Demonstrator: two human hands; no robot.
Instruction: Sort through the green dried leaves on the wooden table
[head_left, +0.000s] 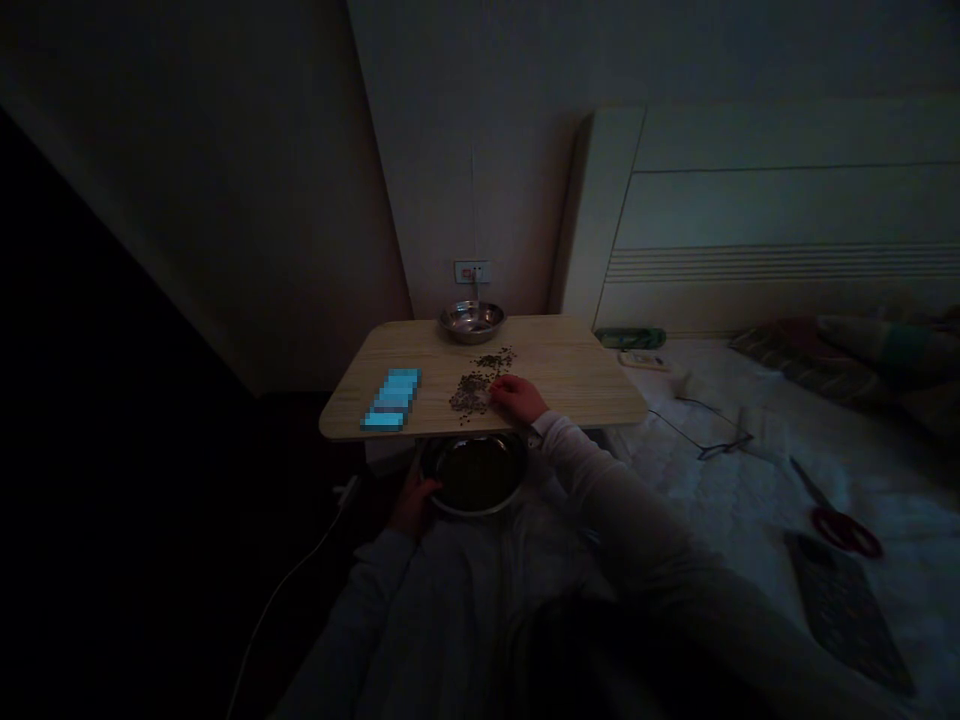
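Two loose heaps of small dark bits, perhaps seeds or beans, lie on the wooden table: a nearer heap (469, 395) and a farther heap (495, 359). My right hand (520, 398) rests at the right side of the nearer heap with its fingers curled together; anything between the fingertips is too small to make out. Below the table's front edge, my left hand (414, 503) grips the left rim of a wide metal basin (480, 511), thumb over the edge. The basin sits at my lap, and its inside is dark.
A steel bowl (472, 325) stands at the back of the table (570, 365), and a lit phone (391, 400) lies at its left. On the bed to the right are scissors (846, 530), a dark patterned phone-shaped thing (847, 610), glasses (724, 447) and a remote (643, 361).
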